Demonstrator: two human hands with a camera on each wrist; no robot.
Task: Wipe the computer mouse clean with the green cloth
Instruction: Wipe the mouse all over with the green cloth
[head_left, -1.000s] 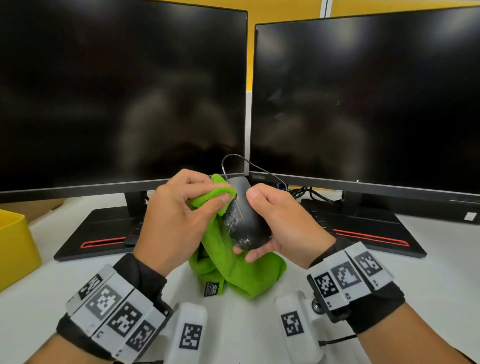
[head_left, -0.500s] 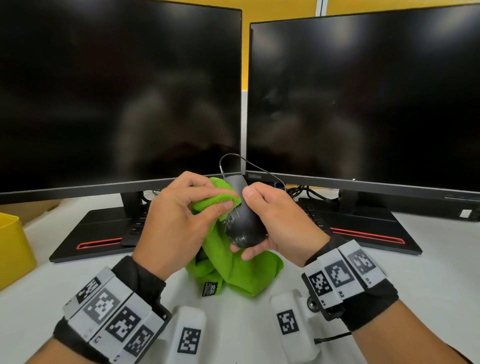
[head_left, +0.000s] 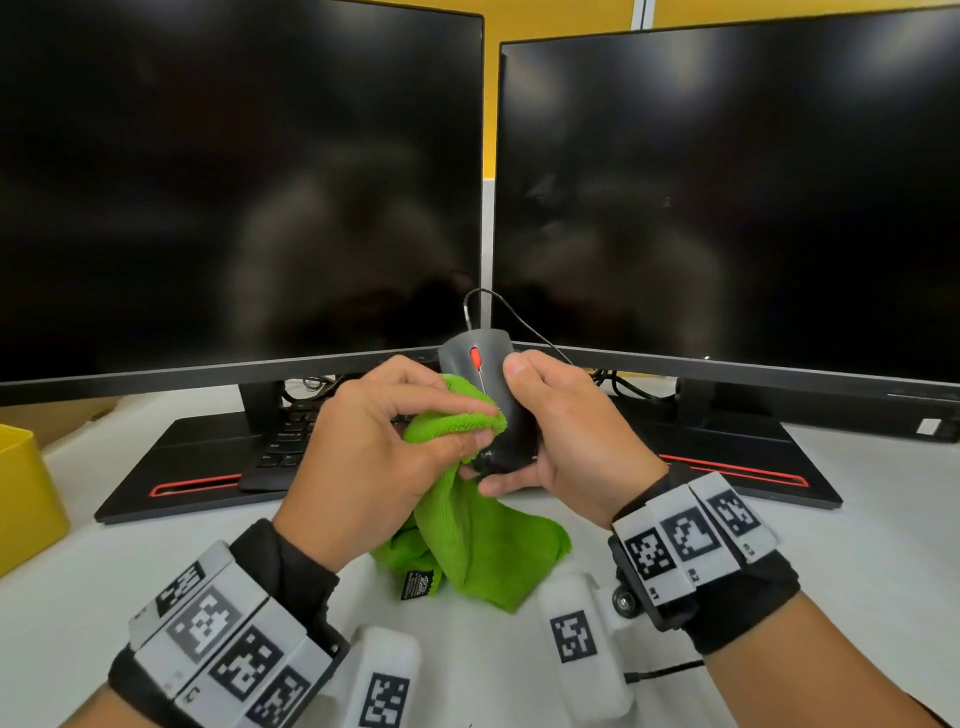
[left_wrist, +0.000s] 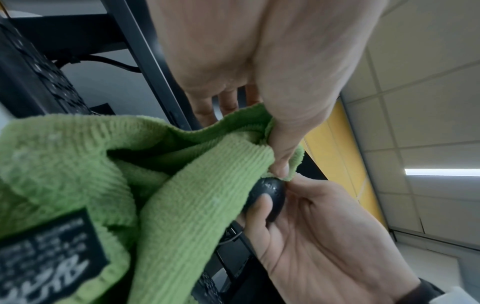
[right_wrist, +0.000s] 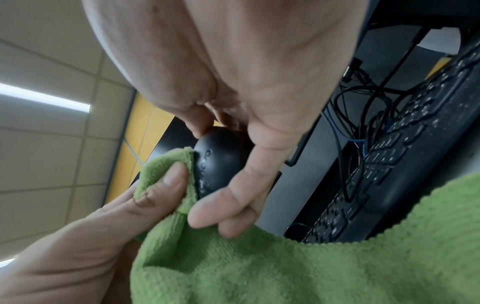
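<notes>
Head view: computer mouse (head_left: 498, 410) held upright above the counter (head_left: 857, 545), gripped by right hand (head_left: 566, 441); left hand (head_left: 374, 447) pinching green cloth (head_left: 467, 525) against its flank; likely slip if rubbed hard, grip being fingertips only; cable (head_left: 519, 317) could snag; monitors (head_left: 234, 187) close behind, free room toward the body.

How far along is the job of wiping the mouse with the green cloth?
Done: the black corded computer mouse is lifted off the white desk in the right hand. In hand: the left hand presses the green microfibre cloth against its left side. Left: pale specks still show on its rear end, so wiping seems unfinished.
</notes>
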